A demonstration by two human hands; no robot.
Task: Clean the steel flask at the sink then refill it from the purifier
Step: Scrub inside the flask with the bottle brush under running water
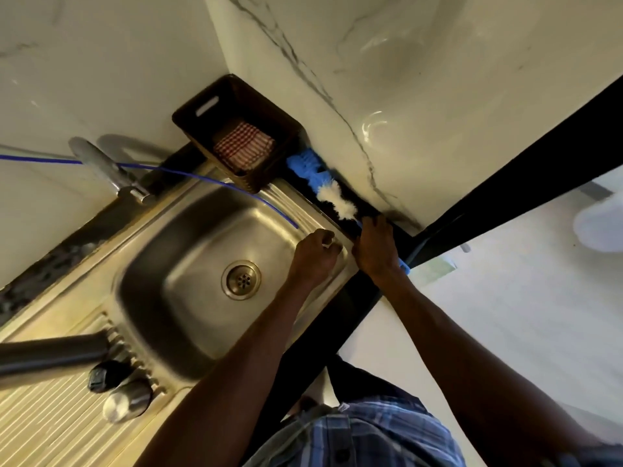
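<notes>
**Steel flask waiting by the sink, brush being fetched**

Steel flask (50,355) lying on its side on the drainboard left of the sink (188,352), two caps (126,401) just beside it; scrubbing seemingly not yet begun, refilling still ahead; right hand (376,246) curling fingers round the bottle brush (332,197) handle; left hand (315,254) loosely curled, contents unclear; basin holding nothing visible; brown basket (195,121) holding a checked cloth (244,144).

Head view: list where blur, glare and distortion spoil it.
Head view: motion blur smears the flask, the tap and the sink basin's left wall; glare spots sit on the marble wall; the wide-angle lens tilts and bends the counter edges; the right hand on the bottle brush stays fairly sharp, as does the left hand.
</notes>
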